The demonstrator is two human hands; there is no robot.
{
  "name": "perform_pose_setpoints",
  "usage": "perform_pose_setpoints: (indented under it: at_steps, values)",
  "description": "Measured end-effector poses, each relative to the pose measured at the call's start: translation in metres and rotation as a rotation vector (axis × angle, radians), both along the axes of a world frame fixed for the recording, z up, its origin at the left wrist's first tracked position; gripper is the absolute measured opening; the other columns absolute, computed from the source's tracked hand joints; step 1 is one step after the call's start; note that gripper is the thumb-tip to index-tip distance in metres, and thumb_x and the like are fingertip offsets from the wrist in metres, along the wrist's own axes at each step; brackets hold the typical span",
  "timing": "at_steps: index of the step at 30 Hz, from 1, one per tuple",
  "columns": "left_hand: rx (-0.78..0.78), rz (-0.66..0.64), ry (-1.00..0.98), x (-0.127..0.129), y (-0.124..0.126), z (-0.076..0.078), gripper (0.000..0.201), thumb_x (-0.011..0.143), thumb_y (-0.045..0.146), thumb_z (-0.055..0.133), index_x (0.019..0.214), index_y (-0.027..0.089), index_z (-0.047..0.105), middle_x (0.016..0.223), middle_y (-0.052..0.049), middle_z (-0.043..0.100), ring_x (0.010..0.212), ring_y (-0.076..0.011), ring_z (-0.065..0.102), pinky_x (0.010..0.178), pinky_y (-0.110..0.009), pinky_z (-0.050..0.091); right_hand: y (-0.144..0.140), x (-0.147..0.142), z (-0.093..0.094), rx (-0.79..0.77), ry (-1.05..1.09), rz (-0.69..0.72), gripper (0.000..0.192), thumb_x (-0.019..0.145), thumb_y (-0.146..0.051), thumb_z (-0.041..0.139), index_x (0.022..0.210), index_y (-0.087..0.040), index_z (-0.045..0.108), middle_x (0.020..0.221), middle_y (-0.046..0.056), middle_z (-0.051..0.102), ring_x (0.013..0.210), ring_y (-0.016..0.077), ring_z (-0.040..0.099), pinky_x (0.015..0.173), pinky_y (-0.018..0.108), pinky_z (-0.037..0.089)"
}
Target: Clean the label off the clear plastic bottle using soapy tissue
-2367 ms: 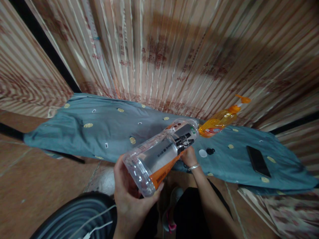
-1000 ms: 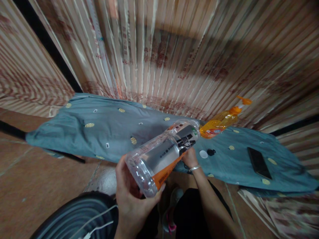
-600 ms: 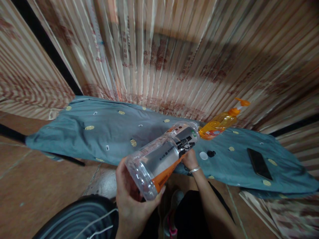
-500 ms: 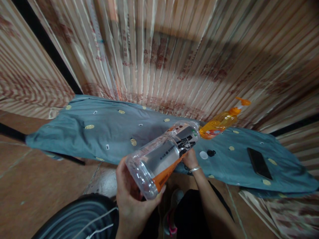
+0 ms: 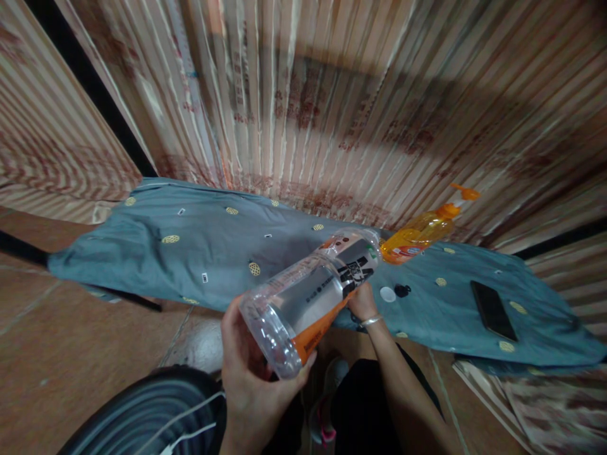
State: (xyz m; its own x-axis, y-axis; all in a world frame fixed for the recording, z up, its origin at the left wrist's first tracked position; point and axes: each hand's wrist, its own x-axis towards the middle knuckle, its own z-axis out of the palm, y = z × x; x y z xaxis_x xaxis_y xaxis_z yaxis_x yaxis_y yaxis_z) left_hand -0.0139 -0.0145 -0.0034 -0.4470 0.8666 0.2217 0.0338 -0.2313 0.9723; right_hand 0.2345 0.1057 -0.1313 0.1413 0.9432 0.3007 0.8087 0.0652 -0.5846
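Note:
A large clear plastic bottle [image 5: 303, 297] with a black, white and orange label lies slantwise in front of me, its base toward me. My left hand [image 5: 256, 373] is closed around the base end, thumb on the near side and fingers on the far side. At the label, my right hand [image 5: 364, 304] meets the bottle from below and behind; most of its fingers are hidden there. Just beyond the bottle's far end stands an amber pump bottle [image 5: 417, 235] with an orange pump head. A white disc [image 5: 387, 294] and a small black object [image 5: 403, 291] lie close to my right hand.
A blue-green cloth with yellow patterns covers the narrow table [image 5: 227, 246]. A black phone [image 5: 493, 309] lies at its right. Pleated striped sheeting [image 5: 294, 126] hangs behind. A black ribbed round thing [image 5: 152, 417] with white cables sits at lower left, above a tiled floor.
Both hands and the plastic bottle keep nearly the same position. The view has shifted very slightly.

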Motion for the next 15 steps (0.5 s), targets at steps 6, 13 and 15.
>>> perform_pose_setpoints:
  at_steps: [6, 13, 15]
  values:
    - [0.049, 0.013, 0.058, -0.003, 0.001, -0.007, 0.085, 0.061, 0.041, 0.102, 0.136, 0.024, 0.067, 0.126, -0.007, 0.073, 0.106, -0.0276, 0.077, 0.081, -0.032, 0.067, 0.001, 0.004, -0.005, -0.049, 0.077, -0.006, 0.029, 0.079, -0.035, 0.071, 0.105, -0.022, 0.069, 0.092, 0.013, 0.081, 0.086, 0.0298, 0.078, 0.079, 0.039, 0.062]
    - [0.145, -0.101, 0.26, -0.015, 0.002, -0.007, 0.091, 0.068, 0.034, 0.1, 0.148, 0.029, 0.057, 0.124, -0.005, 0.076, 0.104, -0.025, 0.08, 0.082, -0.03, 0.067, 0.001, 0.007, -0.011, -0.031, 0.095, 0.009, 0.025, 0.079, -0.034, 0.069, 0.102, -0.023, 0.068, 0.091, 0.011, 0.082, 0.086, 0.028, 0.078, 0.079, 0.037, 0.063]
    - [0.147, -0.087, 0.257, -0.015, 0.002, -0.007, 0.09, 0.069, 0.036, 0.099, 0.148, 0.029, 0.057, 0.123, -0.005, 0.076, 0.103, -0.025, 0.08, 0.082, -0.03, 0.067, 0.001, 0.008, -0.012, -0.02, 0.116, 0.011, 0.025, 0.08, -0.036, 0.069, 0.101, -0.023, 0.068, 0.092, 0.012, 0.082, 0.087, 0.0282, 0.079, 0.08, 0.037, 0.063]
